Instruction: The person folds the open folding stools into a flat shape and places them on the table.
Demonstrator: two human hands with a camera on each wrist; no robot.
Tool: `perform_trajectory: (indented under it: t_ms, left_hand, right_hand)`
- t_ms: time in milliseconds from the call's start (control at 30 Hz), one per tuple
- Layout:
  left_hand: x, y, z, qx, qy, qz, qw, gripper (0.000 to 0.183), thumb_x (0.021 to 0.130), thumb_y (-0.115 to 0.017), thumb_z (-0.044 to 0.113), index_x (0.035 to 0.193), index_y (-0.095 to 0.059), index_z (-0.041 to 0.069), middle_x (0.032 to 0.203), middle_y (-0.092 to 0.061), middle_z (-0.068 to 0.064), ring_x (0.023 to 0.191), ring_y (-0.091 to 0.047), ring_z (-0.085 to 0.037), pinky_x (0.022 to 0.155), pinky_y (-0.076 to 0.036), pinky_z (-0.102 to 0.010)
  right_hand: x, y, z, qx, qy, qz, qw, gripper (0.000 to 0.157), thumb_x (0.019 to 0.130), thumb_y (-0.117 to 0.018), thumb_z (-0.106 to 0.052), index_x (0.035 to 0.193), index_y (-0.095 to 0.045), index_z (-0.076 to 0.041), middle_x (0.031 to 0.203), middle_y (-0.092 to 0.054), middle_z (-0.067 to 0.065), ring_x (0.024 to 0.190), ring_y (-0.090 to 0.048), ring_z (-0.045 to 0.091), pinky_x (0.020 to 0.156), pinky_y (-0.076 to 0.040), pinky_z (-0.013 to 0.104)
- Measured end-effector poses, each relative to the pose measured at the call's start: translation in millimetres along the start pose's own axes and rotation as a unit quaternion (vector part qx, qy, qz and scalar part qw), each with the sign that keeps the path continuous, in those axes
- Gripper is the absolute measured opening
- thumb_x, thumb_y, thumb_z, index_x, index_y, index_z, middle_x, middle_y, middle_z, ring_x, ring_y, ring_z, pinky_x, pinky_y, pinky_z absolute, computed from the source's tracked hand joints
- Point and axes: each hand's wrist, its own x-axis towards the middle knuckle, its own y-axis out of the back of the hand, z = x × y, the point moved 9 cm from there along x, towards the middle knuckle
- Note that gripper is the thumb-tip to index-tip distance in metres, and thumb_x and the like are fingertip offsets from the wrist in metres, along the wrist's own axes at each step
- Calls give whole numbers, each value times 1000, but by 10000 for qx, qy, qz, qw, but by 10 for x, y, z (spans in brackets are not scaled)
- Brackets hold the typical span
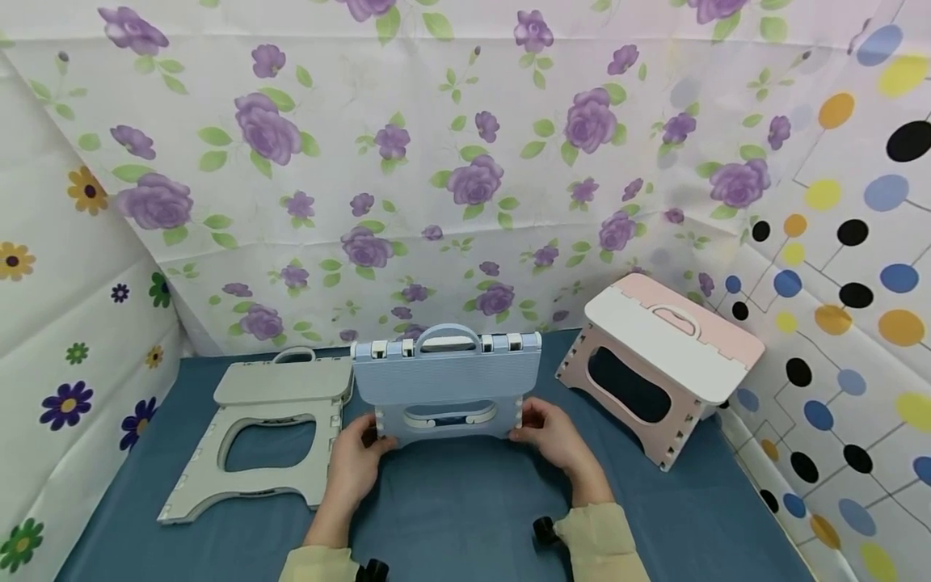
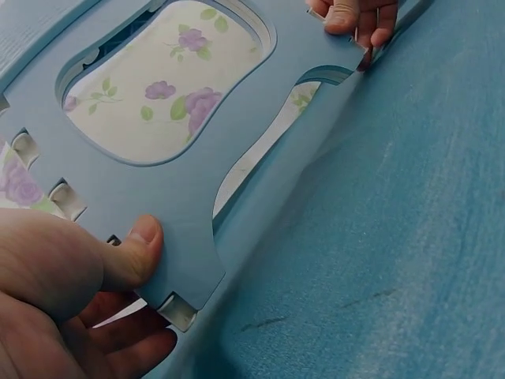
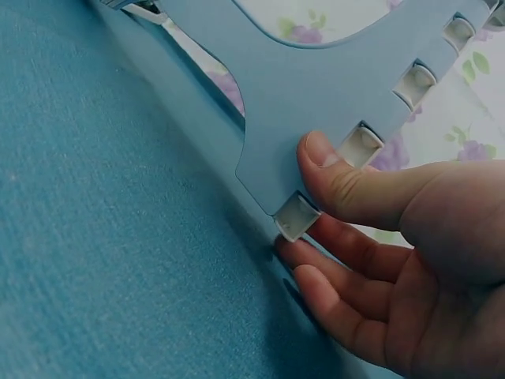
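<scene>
In the head view a light blue folding stool (image 1: 447, 380) stands at the middle of the table, its carry handle at the top edge and a leg panel with a long opening facing me. My left hand (image 1: 356, 457) grips the lower left corner of that panel, with the thumb (image 2: 144, 249) on its face and the fingers behind. At the opposite lower corner my right hand (image 1: 554, 436) pinches the panel the same way, its thumb (image 3: 323, 162) beside the white hinge pieces. How far the stool's far side is folded is hidden.
To the left a grey-green folding stool (image 1: 284, 384) lies folded flat on the blue tablecloth (image 1: 451, 517). A pink and white folding stool (image 1: 669, 335) stands unfolded at the right. Behind is a floral curtain (image 1: 436, 162), with patterned cloth walls on both sides.
</scene>
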Motion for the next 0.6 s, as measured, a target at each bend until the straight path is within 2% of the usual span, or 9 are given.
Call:
perform_trajectory:
  t_ms: [167,333,600]
  left_hand:
    - [18,35,18,-91,-40,1,10000,36,90,-73,5,125,-64,4,116,-67,-14,104,-64,-28,85,-54,-43]
    - [27,49,25,16,13,-68,10000,38,92,-71,8,129,-60,1,118,-65,-15,103,-62,-29,85,-52,-45]
    - [-83,137,40,64,7,-205,9998,31,96,-68,12,124,-61,3,111,-63,-12,96,-59,-24,80,-50,-40]
  right_hand:
    - [24,-9,-48,-52,13,49,10000,19,86,-79,-13,101,-68,-16,96,-67,4,86,-62,23,77,-53,38]
    - [19,-17,-108,-96,61,66,9999,19,88,-78,-16,104,-68,-16,98,-68,3,86,-62,23,76,-52,40]
    - [-64,-119,-106,185,-111,64,9997,27,91,-74,-21,116,-67,-16,107,-66,4,91,-60,23,78,-53,40]
